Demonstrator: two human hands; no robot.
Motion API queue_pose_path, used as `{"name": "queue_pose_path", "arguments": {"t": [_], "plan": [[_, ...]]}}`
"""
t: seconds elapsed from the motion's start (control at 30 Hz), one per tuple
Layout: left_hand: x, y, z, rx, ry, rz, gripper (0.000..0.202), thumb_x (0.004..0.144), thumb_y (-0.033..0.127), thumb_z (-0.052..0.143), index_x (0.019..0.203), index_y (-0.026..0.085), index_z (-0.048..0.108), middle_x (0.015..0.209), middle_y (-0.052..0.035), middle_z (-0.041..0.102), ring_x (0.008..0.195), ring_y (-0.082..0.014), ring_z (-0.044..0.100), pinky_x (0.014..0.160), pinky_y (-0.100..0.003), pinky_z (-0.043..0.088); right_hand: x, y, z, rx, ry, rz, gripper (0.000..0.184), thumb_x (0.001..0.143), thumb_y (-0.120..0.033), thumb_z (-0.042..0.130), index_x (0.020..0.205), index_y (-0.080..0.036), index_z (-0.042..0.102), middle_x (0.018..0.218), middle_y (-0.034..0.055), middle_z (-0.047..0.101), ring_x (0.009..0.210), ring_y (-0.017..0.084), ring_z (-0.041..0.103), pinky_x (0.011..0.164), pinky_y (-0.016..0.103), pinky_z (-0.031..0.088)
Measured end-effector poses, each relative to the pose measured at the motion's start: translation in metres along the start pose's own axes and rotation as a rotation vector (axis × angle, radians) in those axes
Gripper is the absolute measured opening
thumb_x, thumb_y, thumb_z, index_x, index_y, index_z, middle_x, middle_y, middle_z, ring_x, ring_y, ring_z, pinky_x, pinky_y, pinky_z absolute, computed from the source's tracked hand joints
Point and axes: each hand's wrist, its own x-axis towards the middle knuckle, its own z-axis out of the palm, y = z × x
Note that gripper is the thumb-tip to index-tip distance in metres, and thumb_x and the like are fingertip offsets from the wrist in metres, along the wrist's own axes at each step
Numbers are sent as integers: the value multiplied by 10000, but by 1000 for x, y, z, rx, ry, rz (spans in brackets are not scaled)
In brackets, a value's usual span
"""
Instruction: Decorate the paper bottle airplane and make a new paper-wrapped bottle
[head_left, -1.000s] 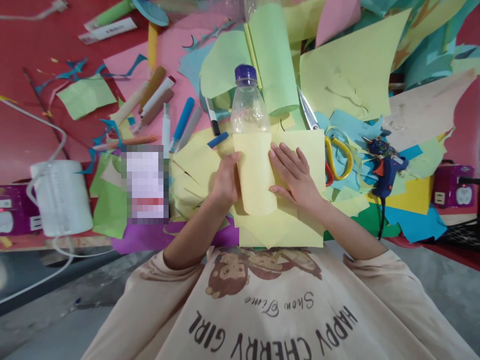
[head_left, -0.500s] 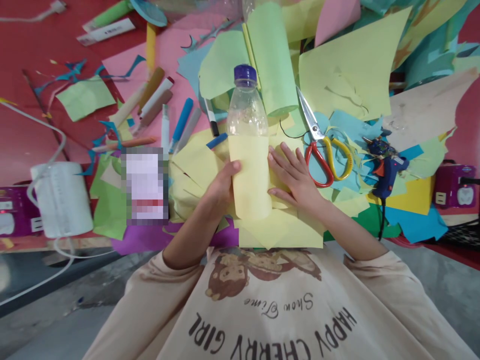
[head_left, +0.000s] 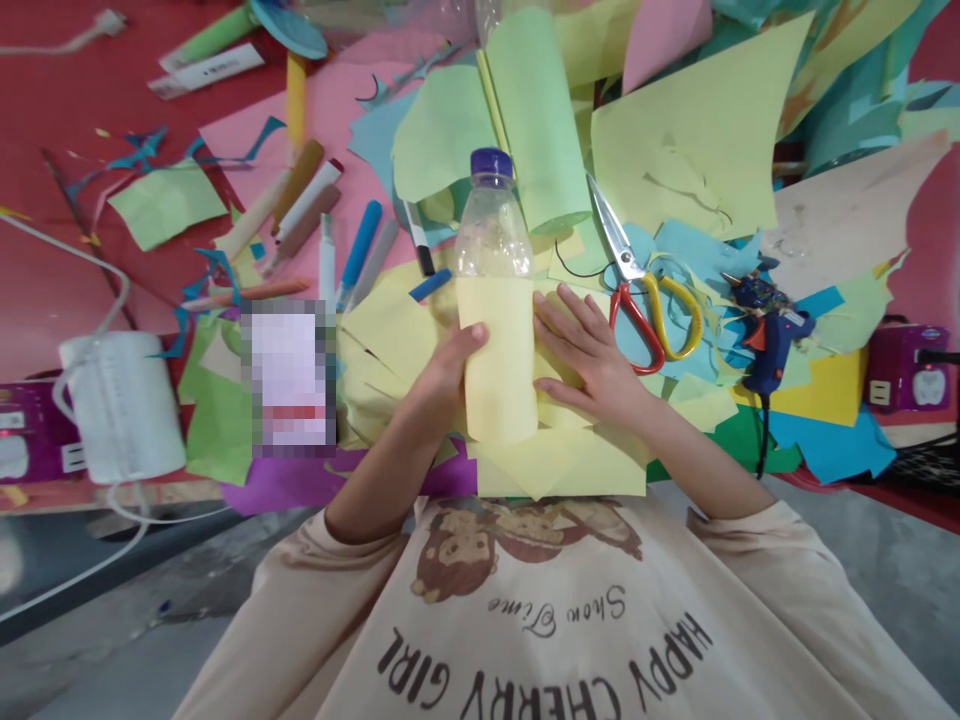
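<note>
Plastic bottle: lies at the middle of the near part of the red surface (head_left: 41, 310), directly between the hands; its clear shoulder (head_left: 493, 235) shows beyond the pale yellow paper wrap (head_left: 501, 370).
Long axis: near to far, purple cap (head_left: 492, 168) at the far end, base toward the person.
Left hand (head_left: 448, 365): the nearer one, touching; its grip is closed on the bottle's left side, thumb over the wrap, other fingers mostly hidden.
Right hand (head_left: 591, 358): grip unclosed, palm down, fingers spread over yellow paper (head_left: 561, 408), fingertips at the bottle's right edge; contact cannot be told.
Scissors (head_left: 628, 262): just right of the right hand, blades pointing far.
Green paper cylinder (head_left: 538, 125): beyond the bottle, slightly right of its cap.
Hot glue gun (head_left: 776, 350): farther right, well apart from both hands.
</note>
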Motion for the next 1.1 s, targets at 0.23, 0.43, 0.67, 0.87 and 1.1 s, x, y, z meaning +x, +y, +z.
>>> {"name": "queue_pose_path", "arguments": {"t": [0.23, 0.43, 0.67, 0.87, 1.1], "plan": [[3, 9, 4, -76, 107, -104, 665, 665, 673, 677, 1137, 209, 621, 1079, -88, 748, 1273, -413, 600, 1005, -493, 596, 1, 2, -1, -4, -16, 8, 660, 997, -621, 351, 1542, -254, 420, 1613, 45, 426, 1555, 278, 281, 1283, 580, 205], [6, 12, 3, -47, 51, -65, 630, 679, 638, 676, 1145, 218, 620, 1079, -78, 756, 1193, -382, 654, 944, -442, 615, -2, 4, 2, -27, 68, -41, 630, 1007, -557, 404, 1541, -223, 410, 1596, 69, 454, 1557, 276, 274, 1284, 558, 216], [2, 20, 13, -79, 87, -78, 695, 647, 601, 742, 1214, 227, 596, 1020, -70, 767, 1130, -375, 684, 843, -441, 626, -2, 5, 8, 17, 144, 15, 560, 1002, -533, 440, 1489, -259, 427, 1616, 97, 407, 1550, 300, 280, 1266, 590, 227], [6, 22, 6, -61, 145, 8, 645, 635, 583, 756, 1180, 268, 616, 1050, -38, 770, 1139, -349, 678, 841, -438, 612, 0, 19, 6, 355, 482, 262, 613, 935, -571, 569, 1469, -350, 365, 1625, 83, 324, 1505, 303, 348, 1193, 544, 380], [9, 24, 1, -38, 138, 110, 685, 598, 553, 829, 1181, 295, 578, 1063, 7, 764, 1232, -346, 627, 905, -447, 588, 4, 11, -8, 778, 299, 527, 406, 903, -612, 610, 814, -216, 611, 736, -4, 572, 678, 134, 554, 620, 285, 476]]}}
